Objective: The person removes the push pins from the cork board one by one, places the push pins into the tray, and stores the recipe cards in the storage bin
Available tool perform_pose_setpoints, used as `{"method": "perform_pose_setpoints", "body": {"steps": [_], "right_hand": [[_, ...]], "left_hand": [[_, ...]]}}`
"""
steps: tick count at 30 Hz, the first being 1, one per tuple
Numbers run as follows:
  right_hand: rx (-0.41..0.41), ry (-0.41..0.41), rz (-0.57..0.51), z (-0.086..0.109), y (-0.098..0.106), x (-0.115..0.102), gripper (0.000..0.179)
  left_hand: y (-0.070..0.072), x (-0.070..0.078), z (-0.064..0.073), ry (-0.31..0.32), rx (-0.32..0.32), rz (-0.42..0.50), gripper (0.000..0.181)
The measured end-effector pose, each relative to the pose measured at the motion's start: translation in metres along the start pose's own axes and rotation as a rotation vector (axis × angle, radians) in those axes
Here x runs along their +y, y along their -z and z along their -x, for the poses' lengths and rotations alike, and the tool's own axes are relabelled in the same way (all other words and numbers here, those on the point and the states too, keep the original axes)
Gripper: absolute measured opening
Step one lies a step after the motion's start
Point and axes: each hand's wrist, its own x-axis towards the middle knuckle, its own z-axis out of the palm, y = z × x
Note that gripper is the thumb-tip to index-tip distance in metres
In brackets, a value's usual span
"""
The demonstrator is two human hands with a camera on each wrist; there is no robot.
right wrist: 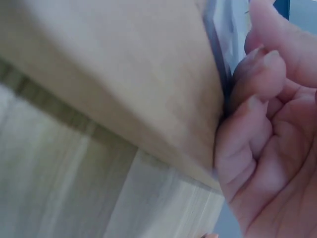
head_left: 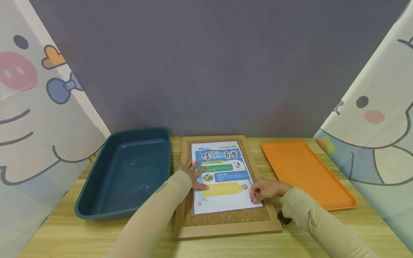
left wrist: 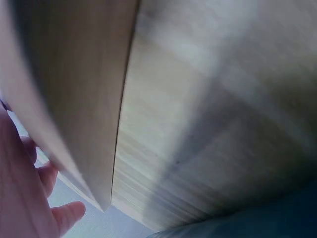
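A printed sheet (head_left: 226,206) with Chinese text and food pictures lies on a wood-framed cork board (head_left: 227,229). My left hand (head_left: 192,175) rests on the sheet's left edge, fingers spread. At the sheet's lower right corner, my right hand (head_left: 264,190) pinches a small purple push pin (head_left: 252,200) against the paper. In the right wrist view the fingers (right wrist: 242,134) are curled beside the board's wooden frame (right wrist: 158,79), and the pin is hidden there. The left wrist view shows the fingers (left wrist: 69,215) over the board's side.
Left of the board stands a deep dark blue bin (head_left: 142,172). An orange tray (head_left: 303,172) lies to its right. A small black object (head_left: 284,217) is at the board's lower right corner, under the right wrist. A grey panel (head_left: 206,71) rises behind the wooden table (head_left: 155,247).
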Motion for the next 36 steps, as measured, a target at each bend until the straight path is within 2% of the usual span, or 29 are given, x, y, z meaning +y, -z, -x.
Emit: {"method": "perform_pose_setpoints", "body": {"steps": [2,6,8,11,13,19,22,26,30,33,36], "right_hand": [[0.001,-0.006,-0.017,0.0,0.0,0.0,0.008],[0.027,0.003,-0.025,-0.001,0.0,0.0,0.006],[0.04,0.008,-0.033,-0.001,0.001,0.001,0.005],[0.059,0.014,-0.043,-0.001,0.002,0.003,0.005],[0.072,0.021,-0.048,-0.001,0.003,0.004,0.005],[0.128,0.024,-0.036,0.002,0.009,0.003,0.005],[0.189,0.01,-0.022,0.002,0.01,0.003,0.006],[0.316,0.014,-0.012,0.0,0.012,0.005,0.005],[0.419,0.037,-0.011,0.0,0.016,0.007,0.005],[0.448,0.044,-0.023,0.002,0.02,0.007,0.007],[0.453,0.017,-0.046,0.004,0.024,0.008,0.008]], "left_hand": [[0.004,0.001,0.002,0.007,-0.013,-0.002,0.086],[-0.008,-0.002,-0.012,-0.014,0.004,-0.029,0.089],[-0.008,-0.003,-0.012,-0.011,0.005,-0.036,0.089],[-0.003,-0.002,-0.005,-0.006,-0.005,-0.019,0.087],[0.005,-0.001,0.004,0.004,-0.02,-0.012,0.084],[0.01,0.0,0.011,-0.011,-0.017,0.014,0.084],[0.009,0.0,0.01,-0.015,-0.014,0.011,0.084],[0.008,0.0,0.009,-0.013,-0.012,0.001,0.084],[0.008,0.001,0.011,-0.008,-0.015,0.005,0.084],[0.01,0.001,0.013,-0.01,-0.018,0.013,0.083],[0.01,0.001,0.013,-0.008,-0.014,0.019,0.083]]}}
